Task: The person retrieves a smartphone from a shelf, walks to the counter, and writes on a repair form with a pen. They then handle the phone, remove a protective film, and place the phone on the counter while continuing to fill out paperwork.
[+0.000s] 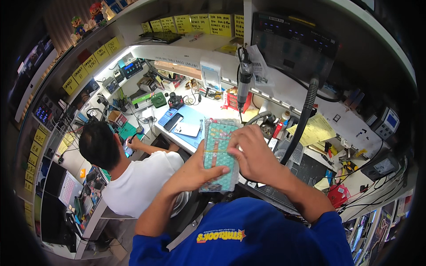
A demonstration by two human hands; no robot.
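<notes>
Left hand: bubble-wrapped bundle grasped; right hand: curled at its edge, grip unclear; tearing risked by tugging.

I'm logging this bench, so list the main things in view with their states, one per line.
Bubble-wrapped packet: held up, yellow band across it
Left hand: gripping the packet's left side, thumb across its front
Right hand: fingers curled at the packet's right edge, grip unclear
Hanging tool: tip down
Strip light: on
Blue-screened unit at right: display lit
</notes>
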